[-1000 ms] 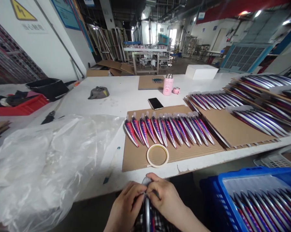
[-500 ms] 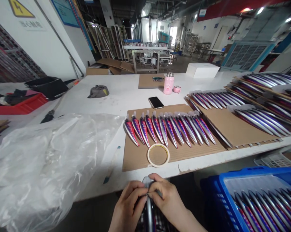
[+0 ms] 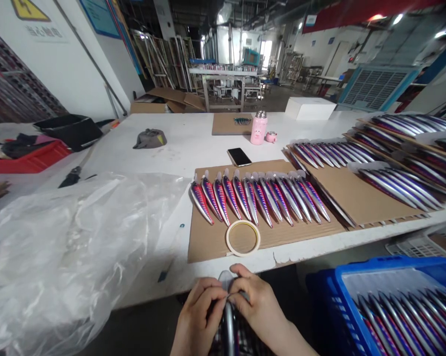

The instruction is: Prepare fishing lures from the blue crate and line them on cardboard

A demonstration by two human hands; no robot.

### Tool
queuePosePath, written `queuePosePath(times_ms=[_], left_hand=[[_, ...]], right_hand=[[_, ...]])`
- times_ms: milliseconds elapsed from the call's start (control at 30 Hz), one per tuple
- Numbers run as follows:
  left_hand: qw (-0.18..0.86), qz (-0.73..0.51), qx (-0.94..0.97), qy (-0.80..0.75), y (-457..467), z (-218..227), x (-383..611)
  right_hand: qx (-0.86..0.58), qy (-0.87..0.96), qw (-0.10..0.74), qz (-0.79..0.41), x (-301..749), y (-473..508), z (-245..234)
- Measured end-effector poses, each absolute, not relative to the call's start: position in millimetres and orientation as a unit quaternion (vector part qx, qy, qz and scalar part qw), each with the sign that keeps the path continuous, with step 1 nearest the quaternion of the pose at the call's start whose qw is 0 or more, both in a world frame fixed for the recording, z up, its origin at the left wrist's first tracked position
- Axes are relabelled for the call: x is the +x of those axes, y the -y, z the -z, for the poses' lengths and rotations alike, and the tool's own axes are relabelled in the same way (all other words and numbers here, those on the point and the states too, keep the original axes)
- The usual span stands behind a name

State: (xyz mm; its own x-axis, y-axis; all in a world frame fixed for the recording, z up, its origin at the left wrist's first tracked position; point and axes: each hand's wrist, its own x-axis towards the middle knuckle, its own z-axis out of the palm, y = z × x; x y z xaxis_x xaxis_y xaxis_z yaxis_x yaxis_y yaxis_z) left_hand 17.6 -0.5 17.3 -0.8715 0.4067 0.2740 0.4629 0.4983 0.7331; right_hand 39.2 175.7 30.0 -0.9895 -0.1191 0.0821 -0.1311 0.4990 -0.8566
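Left hand (image 3: 202, 309) and right hand (image 3: 258, 301): thumb and index tips of each pinched together, no real gap, meeting at the lip root of one lure (image 3: 229, 329). Can't tell if anything small sits between the tips. Lure is off the near table (image 3: 300, 252) edge, over the lap, clear lip (image 3: 225, 279) away from the wearer, silver body running back toward them.

Handling, my read: light, rigid, hard shell. Gloss finish, so likely slick; may roll if pinched lightly. Lip looks thin, probably the weak spot; don't lever on it. Best hold: body just behind the head, thumb and finger on the flanks.

Beyond: tape (image 3: 228, 241) on the cardboard (image 3: 208, 244), just below a row of lures (image 3: 260, 200). Blue crate (image 3: 330, 296) to the right holds more.
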Motion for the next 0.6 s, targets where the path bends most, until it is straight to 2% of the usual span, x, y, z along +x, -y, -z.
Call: queuePosePath(times_ms=[267,433,600], left_hand=[[0.033,0.464,-0.23,0.855,-2.9,-7.7,20.5],[0.035,0.463,-0.232,0.855,-2.9,-7.9,20.4],[0.028,0.456,-0.229,0.86,-3.3,-16.9,19.2]], right_hand=[[0.073,0.855,-0.013,-0.513,43.6,-178.7,-35.1],[0.056,0.84,0.022,-0.54,40.6,-179.1,-34.3],[0.05,0.856,0.038,-0.513,36.9,-169.8,-32.3]])
